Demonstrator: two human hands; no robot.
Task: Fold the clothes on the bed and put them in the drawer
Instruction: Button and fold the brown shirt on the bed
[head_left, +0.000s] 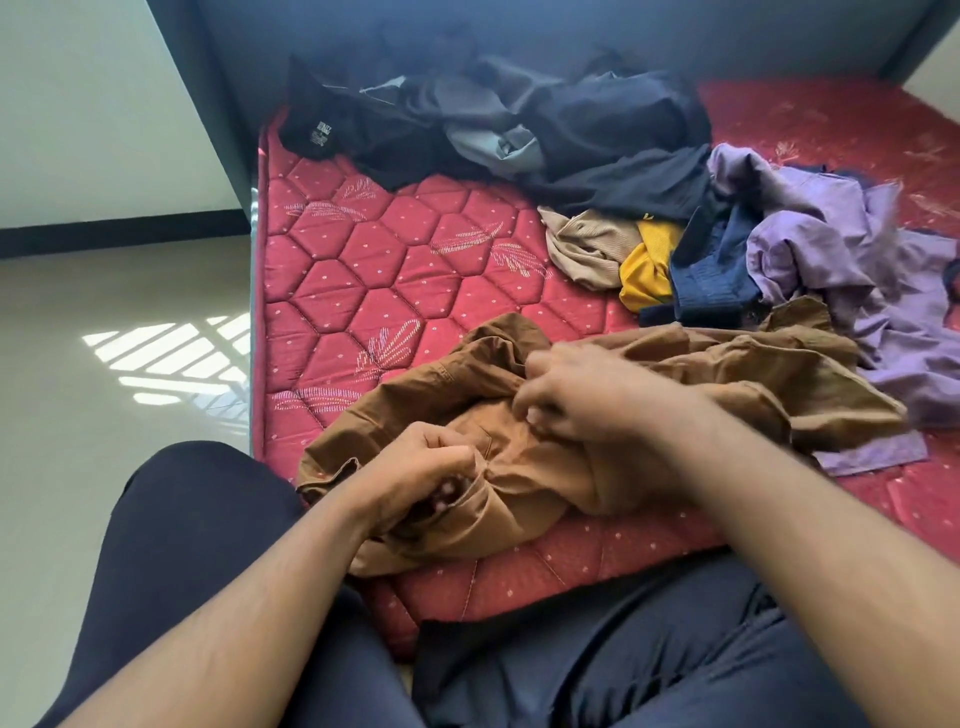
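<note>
Dark-trousered legs (171, 561) are seen nearest the camera at the edge of the red quilted mattress (358, 270), on whose near part the crumpled brown garment (524, 467) is gripped by the left hand (421, 473), fingers curled into a fold, and pinched at a bunched ridge by the right hand (576, 395). Beyond it, the unfolded pile is spread: beige (587, 244), yellow (647, 270), navy (711, 280), purple (841, 270) and dark clothes (519, 124); no drawer is seen. A lopsided fold is judged likely if the cloth is not first flattened, and the overlapped purple piece may be dragged along.
</note>
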